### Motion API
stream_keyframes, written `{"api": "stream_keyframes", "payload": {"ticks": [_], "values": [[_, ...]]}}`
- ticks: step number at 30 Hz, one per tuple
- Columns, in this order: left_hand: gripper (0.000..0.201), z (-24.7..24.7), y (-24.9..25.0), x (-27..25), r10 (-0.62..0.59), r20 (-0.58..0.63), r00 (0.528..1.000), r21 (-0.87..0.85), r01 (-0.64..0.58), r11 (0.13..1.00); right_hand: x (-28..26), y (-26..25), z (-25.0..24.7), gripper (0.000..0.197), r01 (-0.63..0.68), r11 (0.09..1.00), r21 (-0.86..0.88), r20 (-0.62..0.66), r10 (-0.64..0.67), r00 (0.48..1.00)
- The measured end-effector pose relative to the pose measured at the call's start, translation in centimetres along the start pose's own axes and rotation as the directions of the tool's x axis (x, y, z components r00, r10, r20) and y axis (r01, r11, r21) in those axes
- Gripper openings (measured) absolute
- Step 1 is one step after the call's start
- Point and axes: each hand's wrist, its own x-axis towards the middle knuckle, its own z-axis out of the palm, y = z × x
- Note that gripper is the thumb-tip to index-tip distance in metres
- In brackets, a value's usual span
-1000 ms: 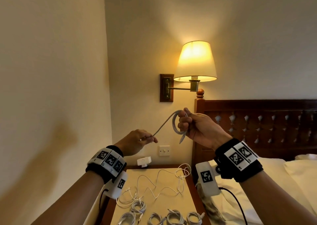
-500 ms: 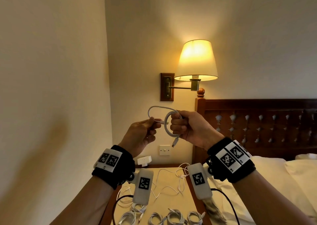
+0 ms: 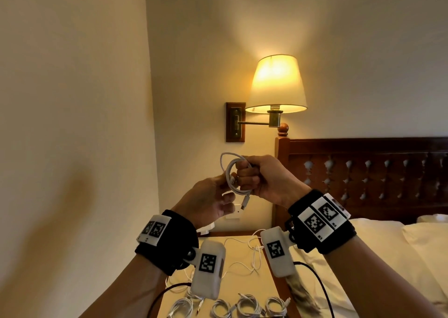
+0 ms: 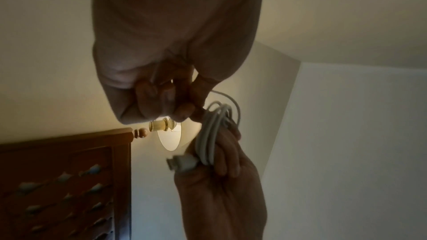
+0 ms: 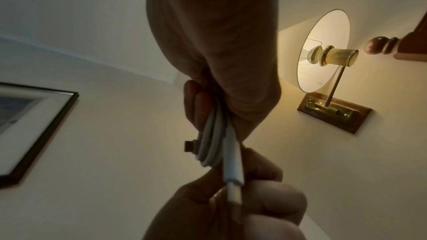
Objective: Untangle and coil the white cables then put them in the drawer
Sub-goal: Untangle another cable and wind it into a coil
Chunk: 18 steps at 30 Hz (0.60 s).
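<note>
While the right hand [image 3: 264, 177] grips a nearly finished coil of white cable [image 3: 234, 179] held up in the air over the tabletop [image 3: 244, 283], the left hand [image 3: 211, 204] pinches the cable's loose tail right beside it. One plug [image 3: 244, 202] dangles below the coil. So both grips are clamped on the same cable.

Progress, judging by the layout: five coiled cables [image 3: 244, 305] lie in a row at the near edge of the tabletop. Loose, tangled cable [image 3: 247, 254] sprawls across the far half, so more untangling is left. No drawer in view, and the finished coils sit on the tabletop, so I judge stowing hasn't started.

Room: tabletop is narrow, boxed by the wall on the left and the bed [image 3: 378, 245] and headboard [image 3: 363, 172] on the right. Wall lamp [image 3: 277, 85] hangs above and just right of the hands. Open air above the tabletop is where coiling fits. Near edge is crowded with coils, so little spare room there for another.
</note>
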Motion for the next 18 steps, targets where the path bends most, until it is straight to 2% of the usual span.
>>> {"api": "stream_keyframes", "payload": {"ticks": [2,4,7,9,11,14,16,18], "values": [[0.049,0.4,0.4,-0.1,0.0,0.029,1.0,0.065,-0.002,0.998,0.2,0.1,0.0,0.042,0.015,0.998,-0.067,-0.024,-0.017,1.0],[0.054,0.6,0.7,-0.1,0.054,0.007,0.998,0.224,-0.055,0.973,0.3,0.3,-0.1,0.041,0.036,0.992,-0.123,-0.068,-0.045,0.997],[0.031,0.7,1.2,-0.5,0.105,0.053,0.993,0.315,-0.116,0.942,0.4,0.5,-0.3,0.041,0.043,0.983,-0.177,-0.107,-0.063,0.992],[0.022,0.7,1.5,-0.8,0.125,0.043,0.991,0.353,-0.133,0.926,0.5,0.7,-0.5,0.041,0.044,0.977,-0.208,-0.12,-0.07,0.99],[0.022,0.8,1.6,-0.8,0.201,-0.023,0.979,0.471,-0.167,0.866,0.8,0.9,-0.6,0.039,0.067,0.966,-0.251,-0.134,-0.103,0.986],[0.028,1.1,1.3,-1.0,0.361,-0.079,0.929,0.666,-0.22,0.713,1.2,0.9,-1.0,0.036,0.131,0.953,-0.274,-0.155,-0.178,0.972],[0.023,0.9,1.1,-1.4,0.377,-0.038,0.926,0.721,-0.236,0.652,1.4,0.5,-1.7,0.034,0.168,0.948,-0.272,-0.18,-0.222,0.958],[0.016,0.8,1.0,-1.8,0.368,-0.012,0.93,0.726,-0.245,0.642,1.5,-0.1,-2.4,0.036,0.173,0.955,-0.242,-0.191,-0.221,0.956]]}}
